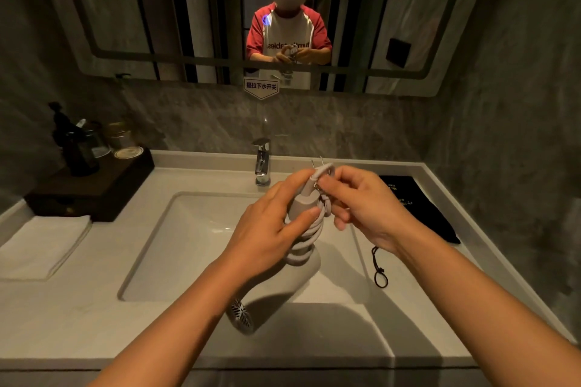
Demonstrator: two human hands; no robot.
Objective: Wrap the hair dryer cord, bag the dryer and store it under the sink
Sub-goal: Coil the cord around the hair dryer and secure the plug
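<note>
— What are the hands doing?

— The left hand (270, 229) is curled round the handle of the hair dryer (276, 286), thumb and fingers closed on it, holding it up over the front of the sink (157, 245). The right hand (361, 207) is pinched shut on the end of the cord (309, 236), just below the plug (320, 170), at the top of the handle.

— How is the cord lying?

— It sits in several tight loops around the handle, stacked one above another, from near the dryer's body up to the plug. The plug's two prongs point up and away, toward the tap (262, 162).

— And the dryer itself?

— Pale grey, handle upward, body tilted down toward the person, with the round grille at its back end facing the camera, low over the sink's front rim.

— Where is the bag?

— A black cloth bag (418, 207) lies flat on the counter (78, 308) to the right of the sink, behind the right wrist. Its dark drawstring (379, 270) trails onto the counter nearer the person, ending in a loop.

— Anything else around?

— A folded white towel (41, 245) lies on the left of the counter. Behind it stands a dark wooden tray (91, 192) carrying a dark pump bottle (75, 148) and some glass jars. The mirror (125, 25) above reflects the person in a red and white shirt, both hands together at the chest
</note>
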